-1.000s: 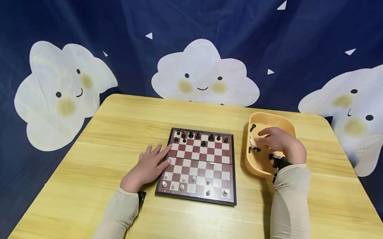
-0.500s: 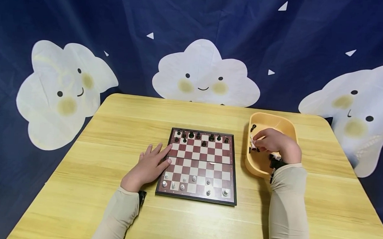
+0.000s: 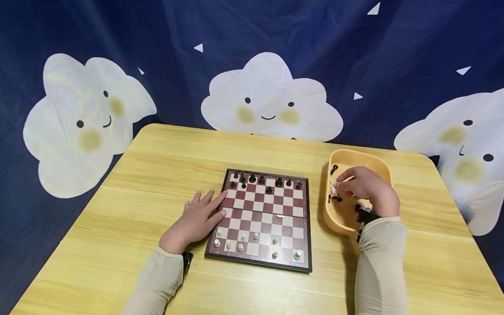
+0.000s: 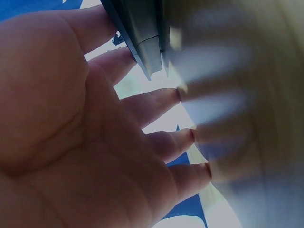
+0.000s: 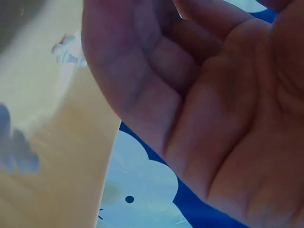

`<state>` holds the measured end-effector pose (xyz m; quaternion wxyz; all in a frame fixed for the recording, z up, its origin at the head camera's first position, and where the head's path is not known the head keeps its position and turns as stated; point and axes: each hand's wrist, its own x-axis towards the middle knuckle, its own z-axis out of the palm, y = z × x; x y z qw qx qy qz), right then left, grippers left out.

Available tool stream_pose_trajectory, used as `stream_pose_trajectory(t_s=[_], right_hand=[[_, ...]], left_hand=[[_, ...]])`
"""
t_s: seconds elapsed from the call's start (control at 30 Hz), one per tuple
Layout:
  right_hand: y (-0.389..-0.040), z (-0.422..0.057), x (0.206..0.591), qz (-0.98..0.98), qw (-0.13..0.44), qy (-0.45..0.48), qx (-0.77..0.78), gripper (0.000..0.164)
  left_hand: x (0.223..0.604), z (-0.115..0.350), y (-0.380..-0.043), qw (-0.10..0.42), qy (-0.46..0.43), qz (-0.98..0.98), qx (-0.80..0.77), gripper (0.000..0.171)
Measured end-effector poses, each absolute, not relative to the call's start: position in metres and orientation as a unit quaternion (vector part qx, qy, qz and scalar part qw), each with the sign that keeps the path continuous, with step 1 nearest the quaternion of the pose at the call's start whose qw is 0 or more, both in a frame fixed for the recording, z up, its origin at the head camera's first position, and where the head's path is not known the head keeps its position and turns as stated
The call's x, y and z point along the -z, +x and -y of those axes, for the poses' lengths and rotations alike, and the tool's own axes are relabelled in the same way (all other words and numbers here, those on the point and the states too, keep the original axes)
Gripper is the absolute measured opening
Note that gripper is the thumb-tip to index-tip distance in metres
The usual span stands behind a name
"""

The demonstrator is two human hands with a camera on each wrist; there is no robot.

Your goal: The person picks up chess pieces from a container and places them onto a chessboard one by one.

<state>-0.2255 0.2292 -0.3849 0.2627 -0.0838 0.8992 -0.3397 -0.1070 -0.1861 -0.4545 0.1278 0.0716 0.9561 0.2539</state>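
A folding chessboard (image 3: 252, 263) lies on the table, black pieces (image 3: 252, 178) along its far side and white pieces (image 3: 240, 247) along its near side. My left hand (image 3: 193, 221) rests at the board's left edge, fingers spread and straight; the left wrist view has its fingertips touching the dark board side (image 4: 145, 31) and tabletop. My right hand (image 3: 367, 187) is inside the orange bin (image 3: 331, 221), fingers bent, thumb and index fingertips close together beside white chess pieces (image 3: 333, 189). Whether a piece sits between them is hidden; the right wrist view (image 5: 190, 95) shows only curled fingers.
Black pieces (image 3: 334, 169) lie in the bin's left part, and more pieces (image 3: 360, 206) sit near the right wrist. The wooden table (image 3: 160, 159) ends at a dark blue curtain (image 3: 171, 94) with cloud prints.
The right hand dipped left to the white pieces in the bin, then drew back slightly right. My left hand has stayed at the board's edge.
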Motion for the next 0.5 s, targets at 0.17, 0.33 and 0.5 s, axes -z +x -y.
stream_pose_trajectory(t_s=[0.17,0.33,0.5], right_hand=[[-0.226,-0.225,0.387,-0.875,0.322,-0.085,0.352,0.028],[-0.227,-0.222,0.392,-0.859,0.359,-0.082,0.356,0.033],[-0.227,-0.219,0.396,-0.852,0.368,-0.084,0.362,0.033]], left_hand=[[0.454,0.186,-0.107,0.124,0.071,-0.956,-0.258,0.055],[0.454,0.186,-0.107,0.124,0.071,-0.956,-0.258,0.055],[0.455,0.186,-0.107,0.125,0.072,-0.955,-0.258,0.055]])
